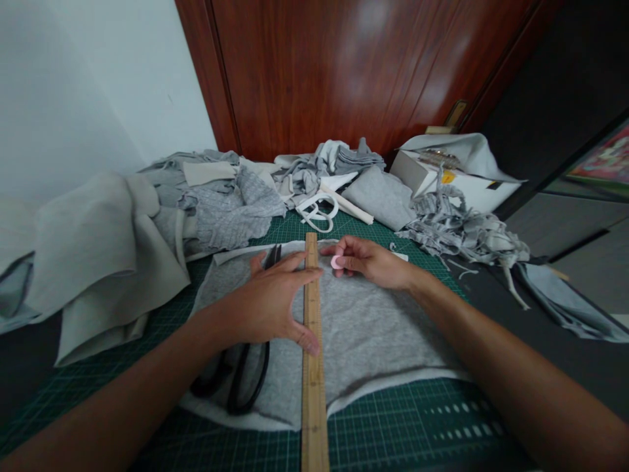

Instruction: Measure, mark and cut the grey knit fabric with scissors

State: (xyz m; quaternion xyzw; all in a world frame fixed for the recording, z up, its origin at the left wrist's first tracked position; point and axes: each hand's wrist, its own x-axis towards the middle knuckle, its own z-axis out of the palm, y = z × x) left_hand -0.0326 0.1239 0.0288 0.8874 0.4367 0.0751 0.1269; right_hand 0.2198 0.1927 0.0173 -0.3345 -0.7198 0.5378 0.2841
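A wooden ruler (313, 387) lies lengthwise across a piece of grey knit fabric (383, 334). My left hand (278, 298) presses the ruler down with spread fingers, thumb nearer me and fingertips farther up its length. Just right of the ruler's far end, my right hand (368, 260) pinches a small pink piece of tailor's chalk (337, 262) close above the fabric. Black-handled scissors (250, 387) rest on the fabric left of the ruler, partly hidden under my left hand and forearm; their blade tips show beyond it.
Beneath the fabric spreads a green cutting mat (383, 419). White-handled scissors (318, 211) lie past the ruler's far end. Grey fabric pieces (230, 203) are heaped along the back, pale sheets (93, 242) at left. Shredded strips (466, 229) and a white box (442, 174) sit at right.
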